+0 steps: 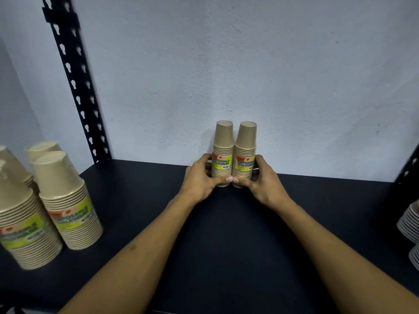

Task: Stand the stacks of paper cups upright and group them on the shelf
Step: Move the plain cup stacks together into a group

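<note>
I see two cup stacks (233, 155) upright, mouths down, touching, at the back of the shelf (226, 234) by the wall (249, 64). My left hand (199, 180) clasps the left stack, my right hand (263, 181) the right one, thumbs meeting in front. More stacks (52, 200) stand grouped far left, others (411, 225) at the right edge

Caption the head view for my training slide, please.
Left hand and right hand press two upright cup stacks together.
</note>
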A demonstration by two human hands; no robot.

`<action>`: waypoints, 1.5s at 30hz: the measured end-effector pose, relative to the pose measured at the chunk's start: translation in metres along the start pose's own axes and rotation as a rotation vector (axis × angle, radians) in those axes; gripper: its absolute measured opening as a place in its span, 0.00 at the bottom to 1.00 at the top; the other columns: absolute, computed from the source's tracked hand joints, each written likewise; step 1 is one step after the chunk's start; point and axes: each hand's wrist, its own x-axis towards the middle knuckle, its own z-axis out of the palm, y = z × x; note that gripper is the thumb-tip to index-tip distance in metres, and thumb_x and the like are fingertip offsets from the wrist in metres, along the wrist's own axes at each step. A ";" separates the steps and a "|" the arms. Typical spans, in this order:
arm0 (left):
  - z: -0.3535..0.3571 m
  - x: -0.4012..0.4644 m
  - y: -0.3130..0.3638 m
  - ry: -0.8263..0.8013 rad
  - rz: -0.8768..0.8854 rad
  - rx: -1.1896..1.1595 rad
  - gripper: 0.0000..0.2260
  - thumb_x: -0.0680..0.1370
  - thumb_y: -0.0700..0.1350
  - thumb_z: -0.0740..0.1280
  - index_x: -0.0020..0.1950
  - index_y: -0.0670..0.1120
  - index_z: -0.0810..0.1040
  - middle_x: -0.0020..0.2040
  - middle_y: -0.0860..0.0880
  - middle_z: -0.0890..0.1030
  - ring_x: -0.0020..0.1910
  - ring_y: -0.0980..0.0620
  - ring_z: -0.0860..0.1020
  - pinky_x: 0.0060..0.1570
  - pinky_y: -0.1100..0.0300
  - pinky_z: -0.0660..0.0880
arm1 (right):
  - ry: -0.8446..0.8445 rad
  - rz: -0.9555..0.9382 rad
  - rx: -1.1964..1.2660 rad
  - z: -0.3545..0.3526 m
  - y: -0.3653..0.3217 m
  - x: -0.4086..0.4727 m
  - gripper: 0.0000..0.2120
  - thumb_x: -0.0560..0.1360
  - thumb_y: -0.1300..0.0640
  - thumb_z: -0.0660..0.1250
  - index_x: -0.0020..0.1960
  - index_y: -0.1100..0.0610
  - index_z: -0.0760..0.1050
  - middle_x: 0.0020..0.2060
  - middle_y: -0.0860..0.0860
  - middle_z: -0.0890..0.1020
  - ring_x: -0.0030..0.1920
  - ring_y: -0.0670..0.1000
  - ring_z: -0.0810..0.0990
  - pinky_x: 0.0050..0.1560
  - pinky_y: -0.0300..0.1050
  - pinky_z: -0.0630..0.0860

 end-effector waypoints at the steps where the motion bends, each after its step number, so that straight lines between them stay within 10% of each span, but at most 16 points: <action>1: 0.000 0.000 0.001 -0.002 -0.006 0.006 0.35 0.66 0.54 0.82 0.69 0.48 0.73 0.61 0.48 0.82 0.54 0.54 0.82 0.53 0.64 0.77 | 0.002 0.005 -0.001 0.000 0.000 0.000 0.30 0.70 0.51 0.79 0.66 0.55 0.69 0.57 0.46 0.80 0.54 0.46 0.80 0.51 0.33 0.76; 14: -0.023 -0.065 0.015 -0.083 -0.168 0.360 0.35 0.78 0.64 0.64 0.78 0.46 0.62 0.77 0.45 0.68 0.75 0.46 0.67 0.72 0.48 0.67 | -0.098 0.266 -0.493 -0.014 -0.019 -0.053 0.26 0.75 0.41 0.70 0.64 0.58 0.74 0.64 0.57 0.77 0.68 0.60 0.72 0.68 0.55 0.71; 20: -0.045 -0.145 0.025 -0.176 -0.080 0.683 0.28 0.84 0.61 0.53 0.81 0.50 0.60 0.82 0.49 0.58 0.81 0.50 0.53 0.78 0.52 0.50 | -0.227 0.207 -0.664 0.004 -0.053 -0.125 0.29 0.82 0.39 0.51 0.79 0.52 0.59 0.80 0.53 0.57 0.81 0.57 0.50 0.78 0.63 0.46; 28: -0.080 -0.224 0.037 -0.155 -0.079 0.752 0.28 0.83 0.63 0.53 0.80 0.52 0.61 0.82 0.51 0.59 0.81 0.52 0.53 0.79 0.52 0.51 | -0.257 0.165 -0.685 0.028 -0.088 -0.172 0.26 0.83 0.41 0.49 0.78 0.50 0.60 0.80 0.55 0.58 0.80 0.61 0.51 0.77 0.67 0.48; 32: -0.119 -0.256 0.046 -0.163 -0.092 0.814 0.31 0.79 0.69 0.54 0.75 0.52 0.69 0.76 0.52 0.69 0.76 0.50 0.66 0.72 0.49 0.66 | -0.328 0.107 -0.652 0.048 -0.113 -0.174 0.22 0.83 0.44 0.54 0.75 0.50 0.65 0.76 0.53 0.65 0.78 0.63 0.57 0.73 0.73 0.52; 39: -0.203 -0.277 0.067 0.340 -0.050 0.746 0.17 0.79 0.61 0.65 0.57 0.50 0.77 0.53 0.51 0.80 0.51 0.50 0.79 0.44 0.56 0.75 | -0.316 -0.111 -0.187 0.096 -0.181 -0.154 0.19 0.77 0.41 0.66 0.66 0.47 0.76 0.59 0.47 0.82 0.62 0.51 0.79 0.66 0.58 0.73; 45: -0.263 -0.245 0.069 0.621 -0.085 0.530 0.24 0.77 0.56 0.72 0.66 0.45 0.72 0.60 0.44 0.76 0.59 0.46 0.76 0.54 0.53 0.75 | -0.146 -0.190 0.148 0.129 -0.253 -0.124 0.29 0.77 0.43 0.69 0.73 0.53 0.68 0.65 0.53 0.77 0.63 0.53 0.78 0.62 0.53 0.77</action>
